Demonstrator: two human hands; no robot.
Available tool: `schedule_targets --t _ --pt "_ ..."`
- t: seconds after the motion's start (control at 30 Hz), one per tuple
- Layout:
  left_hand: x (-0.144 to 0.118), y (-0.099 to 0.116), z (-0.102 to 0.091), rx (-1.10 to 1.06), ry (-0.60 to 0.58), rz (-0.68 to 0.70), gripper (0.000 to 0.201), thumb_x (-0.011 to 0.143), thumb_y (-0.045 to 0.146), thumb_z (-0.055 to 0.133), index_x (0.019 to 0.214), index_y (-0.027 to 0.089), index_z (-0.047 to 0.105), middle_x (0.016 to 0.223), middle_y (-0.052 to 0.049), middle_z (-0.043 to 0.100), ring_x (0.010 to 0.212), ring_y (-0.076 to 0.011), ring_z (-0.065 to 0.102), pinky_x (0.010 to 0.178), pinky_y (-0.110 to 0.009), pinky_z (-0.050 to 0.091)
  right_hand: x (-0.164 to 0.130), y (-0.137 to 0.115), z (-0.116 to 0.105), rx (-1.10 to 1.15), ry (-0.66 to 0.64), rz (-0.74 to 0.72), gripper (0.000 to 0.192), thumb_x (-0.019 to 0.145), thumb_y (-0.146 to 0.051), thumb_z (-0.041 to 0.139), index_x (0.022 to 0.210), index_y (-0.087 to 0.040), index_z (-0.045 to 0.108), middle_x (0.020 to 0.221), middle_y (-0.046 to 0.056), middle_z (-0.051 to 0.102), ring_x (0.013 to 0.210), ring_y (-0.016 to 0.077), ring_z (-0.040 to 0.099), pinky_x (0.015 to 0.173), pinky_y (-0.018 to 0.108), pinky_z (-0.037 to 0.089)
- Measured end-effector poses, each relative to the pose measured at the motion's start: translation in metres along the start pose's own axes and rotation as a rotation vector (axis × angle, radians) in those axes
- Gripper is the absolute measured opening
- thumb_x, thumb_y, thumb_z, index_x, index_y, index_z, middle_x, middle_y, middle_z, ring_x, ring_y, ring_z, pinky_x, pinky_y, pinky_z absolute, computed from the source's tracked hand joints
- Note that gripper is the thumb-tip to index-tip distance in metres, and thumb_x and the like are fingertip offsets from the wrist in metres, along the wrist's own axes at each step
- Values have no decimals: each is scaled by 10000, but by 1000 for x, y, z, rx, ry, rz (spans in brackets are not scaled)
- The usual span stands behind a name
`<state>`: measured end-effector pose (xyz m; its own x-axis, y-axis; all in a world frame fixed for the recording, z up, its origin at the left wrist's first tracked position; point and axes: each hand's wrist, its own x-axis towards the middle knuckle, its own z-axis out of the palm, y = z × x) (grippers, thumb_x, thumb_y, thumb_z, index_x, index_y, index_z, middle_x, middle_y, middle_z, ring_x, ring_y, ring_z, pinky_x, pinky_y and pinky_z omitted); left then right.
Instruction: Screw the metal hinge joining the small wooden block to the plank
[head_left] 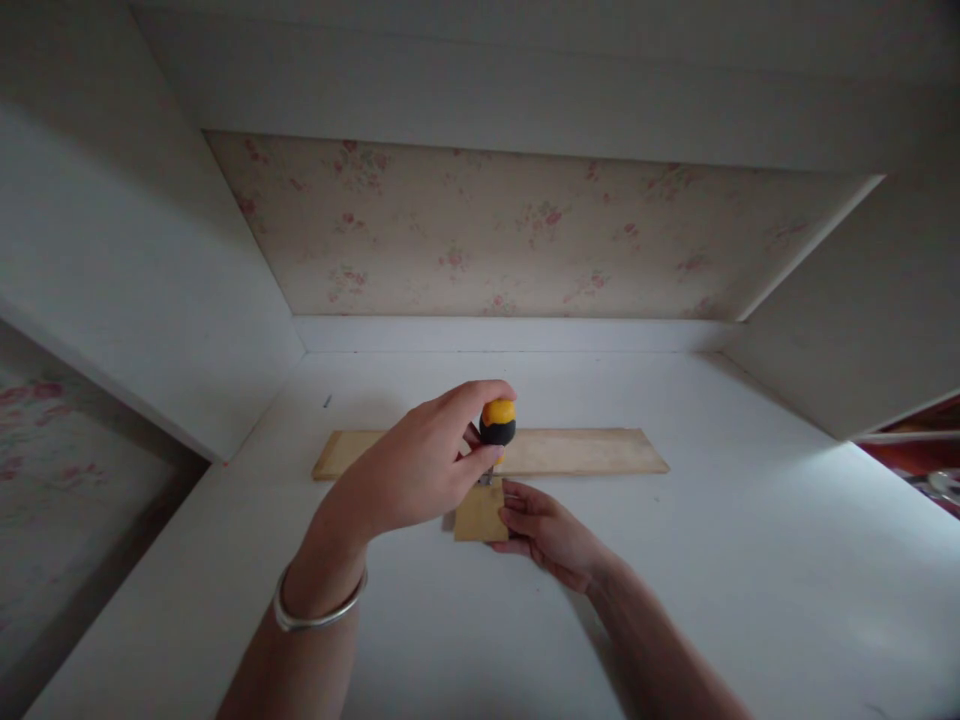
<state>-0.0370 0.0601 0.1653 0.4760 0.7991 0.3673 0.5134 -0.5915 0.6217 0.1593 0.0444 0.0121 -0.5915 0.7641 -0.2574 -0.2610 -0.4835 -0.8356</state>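
Floral wallpaper [540, 225] backs a recess framed in white, over a white tabletop [750, 560]. Near the middle of that top, the left hand [420, 460] is closed around the yellow-and-black handle of a screwdriver [498, 425], fingers over the far side and thumb along the near side. Its long axis runs nearly upright in the view, handle end up, shaft aimed down at the far edge of a small wooden block [480, 512], where a bit of metal shows; the thumb partly hides the contact. The right hand [551, 535] pinches the block by its right side, broad face toward the viewer; whether the block rests on the top cannot be told.

Just beyond, a long wooden board [585, 452] lies crosswise, left to right, its middle partly covered by the left hand and screwdriver. Bare tabletop stretches to both sides of the board and toward the viewer, with a narrower strip between the board and the white back ledge [517, 333]. White panels close in at left [150, 250] and right [847, 320]. Light is dim, and a silvery bangle [319, 618] circles the left wrist.
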Motion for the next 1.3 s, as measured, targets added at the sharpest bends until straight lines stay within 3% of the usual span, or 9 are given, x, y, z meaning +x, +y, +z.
schedule_targets --t 0.2,0.33,0.47,0.53,0.67,0.87,1.07,1.2,1.3 --pt "6 -2 7 40 94 -76 429 787 229 686 1154 267 467 959 13 612 624 -111 599 612 -244 508 0 0 -1 11 20 4 394 824 -260 668 1201 -208 568 1206 93 591 1034 192 585 802 299 517" --pt "14 -4 19 171 235 -60 528 772 304 719 1220 272 443 1027 -15 576 730 -138 594 663 -265 512 1 1 -2 13 15 2 389 839 -245 648 1215 -201 560 1189 92 599 978 170 606 782 279 524" --pt "18 -7 27 219 270 -24 410 833 344 653 1198 259 488 1057 -35 542 872 -175 581 749 -308 516 0 0 -1 13 0 4 387 844 -244 640 1219 -197 559 1188 90 601 998 170 600 795 274 521" --pt "17 -8 27 189 242 2 364 868 291 606 1212 263 490 1133 -46 517 893 -169 579 766 -307 520 0 -1 0 9 6 10 384 835 -243 649 1207 -196 566 1177 89 605 1002 174 598 785 272 523" --pt "12 -11 19 131 65 44 418 894 144 510 1272 319 472 1292 -37 434 816 -118 592 747 -275 533 0 0 -1 1 26 12 382 826 -251 658 1194 -188 573 1196 103 595 1009 185 594 777 275 523" --pt "8 -12 7 89 -1 109 556 880 56 436 1346 356 398 1245 -20 470 984 -138 558 835 -265 507 0 0 -1 0 23 8 398 824 -261 661 1205 -193 565 1178 96 600 970 172 603 766 270 525" --pt "10 -12 12 163 104 26 456 838 207 628 1255 289 464 1100 -29 513 721 -113 557 699 -271 519 1 -1 0 -6 35 13 403 814 -270 675 1194 -192 568 1192 101 599 1002 187 596 789 292 522" --pt "13 -12 18 179 162 -8 481 813 264 669 1237 256 444 1149 -49 501 836 -160 570 730 -307 518 1 1 -1 1 43 22 390 826 -256 659 1197 -183 564 1176 102 602 1007 185 594 785 282 525" --pt "11 -12 15 99 92 36 539 835 189 616 1310 277 375 1279 -64 449 924 -163 569 771 -298 518 1 1 -1 -8 35 13 397 821 -255 662 1201 -193 564 1194 95 591 1026 190 586 792 288 527"
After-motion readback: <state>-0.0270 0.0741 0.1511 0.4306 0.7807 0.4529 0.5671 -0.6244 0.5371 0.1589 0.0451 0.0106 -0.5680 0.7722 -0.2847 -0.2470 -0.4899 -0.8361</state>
